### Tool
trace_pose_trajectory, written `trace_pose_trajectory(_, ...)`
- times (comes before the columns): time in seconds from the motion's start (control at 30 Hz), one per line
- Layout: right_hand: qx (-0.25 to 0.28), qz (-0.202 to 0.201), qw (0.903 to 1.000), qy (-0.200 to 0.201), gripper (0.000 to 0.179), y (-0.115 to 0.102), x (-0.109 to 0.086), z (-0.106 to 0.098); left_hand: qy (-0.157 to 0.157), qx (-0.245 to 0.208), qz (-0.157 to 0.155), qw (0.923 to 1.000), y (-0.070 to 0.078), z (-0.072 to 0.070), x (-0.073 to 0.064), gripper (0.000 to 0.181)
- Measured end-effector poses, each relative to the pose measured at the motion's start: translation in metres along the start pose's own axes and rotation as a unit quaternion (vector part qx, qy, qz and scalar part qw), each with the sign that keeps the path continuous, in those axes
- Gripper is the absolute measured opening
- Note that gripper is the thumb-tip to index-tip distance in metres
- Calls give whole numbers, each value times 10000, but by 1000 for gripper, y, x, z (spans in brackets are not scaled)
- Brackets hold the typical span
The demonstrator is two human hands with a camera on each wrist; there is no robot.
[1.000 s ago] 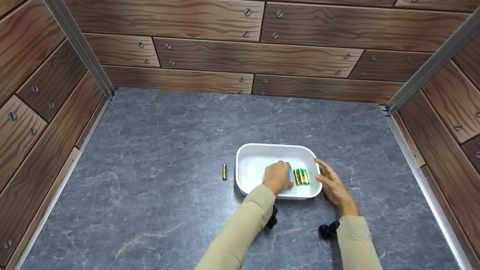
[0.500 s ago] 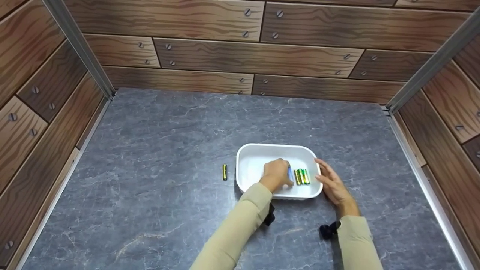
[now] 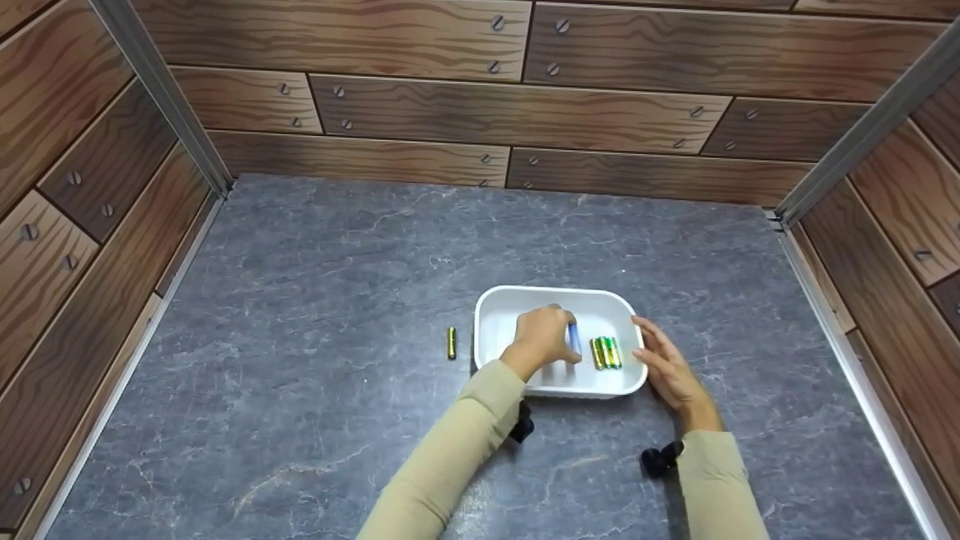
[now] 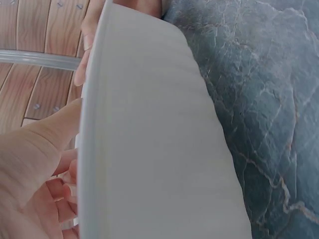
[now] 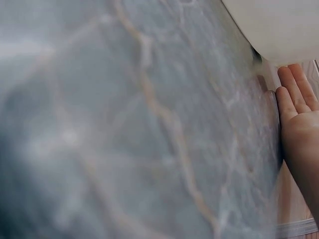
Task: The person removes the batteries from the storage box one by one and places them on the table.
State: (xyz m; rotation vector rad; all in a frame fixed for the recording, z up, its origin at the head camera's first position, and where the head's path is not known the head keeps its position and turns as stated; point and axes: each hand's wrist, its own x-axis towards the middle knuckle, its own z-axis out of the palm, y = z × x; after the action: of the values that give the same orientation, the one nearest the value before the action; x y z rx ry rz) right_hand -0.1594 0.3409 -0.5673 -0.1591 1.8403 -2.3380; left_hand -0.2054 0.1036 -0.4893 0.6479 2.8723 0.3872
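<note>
In the head view, a white tray stands on the grey marbled table. My left hand reaches into it and pinches a slim blue piece between thumb and fingertips. The piece is about as long as a battery; I cannot tell its kind. To its right, a row of green-and-gold batteries lies side by side in the tray. My right hand rests with extended fingers against the tray's right rim. In the left wrist view, the tray's side wall hides what the left hand holds.
One more gold battery lies on the table just left of the tray. Wood-patterned walls enclose the back and both sides, with metal strips along the table's side edges.
My left hand has shifted left and slightly away from me inside the tray, carrying the blue piece away from the batteries. The right hand and the tray have stayed put.
</note>
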Motion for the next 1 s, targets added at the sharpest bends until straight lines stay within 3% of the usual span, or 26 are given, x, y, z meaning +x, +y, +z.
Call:
trace_pose_trajectory(0.2,31,-102,9997,-221,49,0,0,-2,152,-214,100,9996,-7,-7,-5,55)
trace_pose_trajectory(0.7,43,-3,10000,-73,48,-2,-1,-1,495,-705,543,9948,-42,-25,-31,56)
trace_pose_trajectory(0.87,31,-18,10000,-60,48,-2,-1,0,448,-1048,741,9907,-57,-31,-36,57)
trace_pose_trajectory(1.0,-18,35,10000,72,49,-1,-1,2,358,-1280,730,9884,-69,-34,-40,57)
